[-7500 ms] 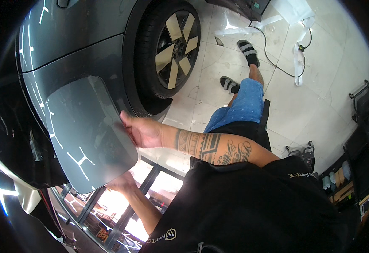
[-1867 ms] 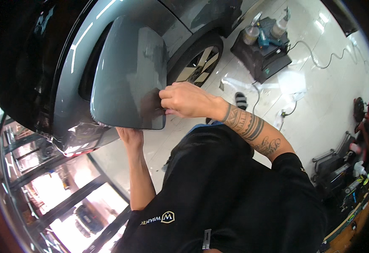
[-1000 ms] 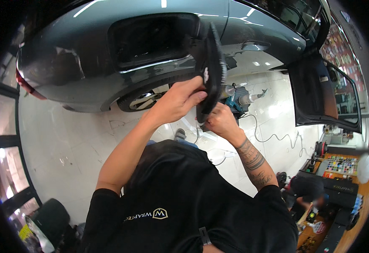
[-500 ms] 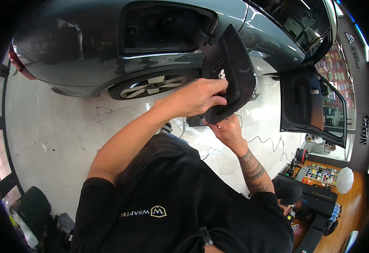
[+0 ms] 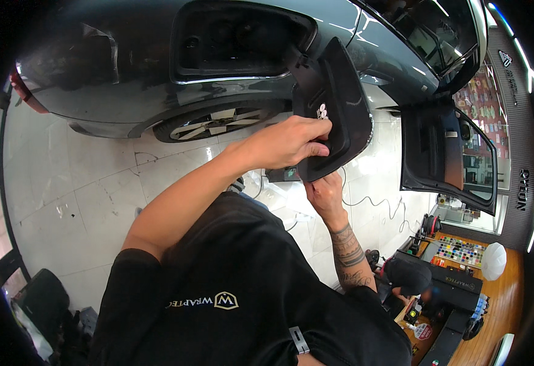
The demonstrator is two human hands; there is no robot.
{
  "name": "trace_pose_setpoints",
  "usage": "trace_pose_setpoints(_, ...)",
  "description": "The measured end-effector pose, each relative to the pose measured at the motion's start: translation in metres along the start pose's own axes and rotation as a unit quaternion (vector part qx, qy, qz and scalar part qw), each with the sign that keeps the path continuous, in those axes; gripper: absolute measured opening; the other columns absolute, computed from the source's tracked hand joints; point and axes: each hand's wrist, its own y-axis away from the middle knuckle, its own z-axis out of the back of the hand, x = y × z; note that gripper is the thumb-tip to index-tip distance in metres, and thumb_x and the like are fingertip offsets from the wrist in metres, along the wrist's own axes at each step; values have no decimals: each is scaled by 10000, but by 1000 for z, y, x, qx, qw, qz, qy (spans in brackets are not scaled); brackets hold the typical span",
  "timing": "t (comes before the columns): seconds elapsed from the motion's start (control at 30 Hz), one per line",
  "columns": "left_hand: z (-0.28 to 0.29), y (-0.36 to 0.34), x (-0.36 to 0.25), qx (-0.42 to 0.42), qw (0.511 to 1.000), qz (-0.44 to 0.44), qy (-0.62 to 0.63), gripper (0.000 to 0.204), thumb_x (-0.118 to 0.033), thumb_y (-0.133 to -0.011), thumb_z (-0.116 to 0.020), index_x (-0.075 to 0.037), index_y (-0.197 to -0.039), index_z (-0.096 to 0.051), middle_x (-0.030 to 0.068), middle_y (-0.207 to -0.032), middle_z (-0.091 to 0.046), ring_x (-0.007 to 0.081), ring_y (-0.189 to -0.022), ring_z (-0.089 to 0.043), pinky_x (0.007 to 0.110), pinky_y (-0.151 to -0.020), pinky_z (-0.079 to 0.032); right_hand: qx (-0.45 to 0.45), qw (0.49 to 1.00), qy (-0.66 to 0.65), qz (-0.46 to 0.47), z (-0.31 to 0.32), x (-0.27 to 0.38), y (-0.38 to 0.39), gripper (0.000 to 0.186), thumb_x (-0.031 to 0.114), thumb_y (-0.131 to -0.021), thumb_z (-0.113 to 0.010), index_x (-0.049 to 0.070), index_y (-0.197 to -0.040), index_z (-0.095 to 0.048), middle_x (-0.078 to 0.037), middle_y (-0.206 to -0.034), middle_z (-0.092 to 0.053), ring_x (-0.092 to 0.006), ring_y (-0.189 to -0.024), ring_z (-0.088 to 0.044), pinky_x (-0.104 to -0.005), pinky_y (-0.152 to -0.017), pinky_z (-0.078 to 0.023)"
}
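Matte black flap point(image 5: 340, 104), curved and smooth: your left hand point(image 5: 288, 143) pinches its edge, your right hand point(image 5: 322, 192) grips beneath, over glossy white floor tiles point(image 5: 90, 183).

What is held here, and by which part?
The hinged dark flap cover on the grey car: left hand grips its inner side edge, right hand supports its lower edge.

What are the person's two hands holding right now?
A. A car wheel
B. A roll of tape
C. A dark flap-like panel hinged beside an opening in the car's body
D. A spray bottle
C. The left hand grips the dark panel across its inner face and the right hand holds its lower edge, next to the open recess in the grey car body.
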Motion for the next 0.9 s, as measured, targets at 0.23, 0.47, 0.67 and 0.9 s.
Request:
trace_pose_setpoints(0.23, -7, -7, -1, 15, 1000, 10, -2, 248, -185, -840, -596, 21, -867, -460, 181, -836, -597, 361, -801, -590, 397, -659, -453, -1, 998, 43, 52, 3, -14, 7, 228, -8, -644, -695, -11, -865, -638, -123, -868, -609, -303, -831, -603, -390, -731, -486)
trace_pose_setpoints(0.47, -11, -7, -2, -6, 1000, -5, 2, 247, -184, -835, -602, 19, -858, -462, 171, -803, -582, 351, -746, -571, 399, -636, -437, -49, 998, 11, 44, 1, -7, 0, 170, 9, -662, -738, -2, -806, -647, -109, -765, -622, -273, -677, -602, -351, -584, -468)
trace_pose_setpoints(0.67, -12, -8, -6, -18, 1000, 5, 11, 233, -150, -822, -616, 20, -838, -458, 176, -799, -570, 375, -760, -555, 404, -638, -421, -73, 996, -20, -49, -8, 6, 9, 218, -25, -660, -719, -32, -859, -629, -133, -861, -618, -311, -807, -604, -377, -702, -490)
trace_pose_setpoints(0.9, -13, -10, -5, -17, 1000, 3, -16, 260, -182, -832, -613, 25, -864, -460, 189, -850, -597, 364, -798, -583, 404, -662, -440, -146, 973, -85, -155, -18, 20, 12, 186, -54, -689, -694, -42, -863, -631, -156, -855, -619, -320, -776, -608, -354, -687, -483)
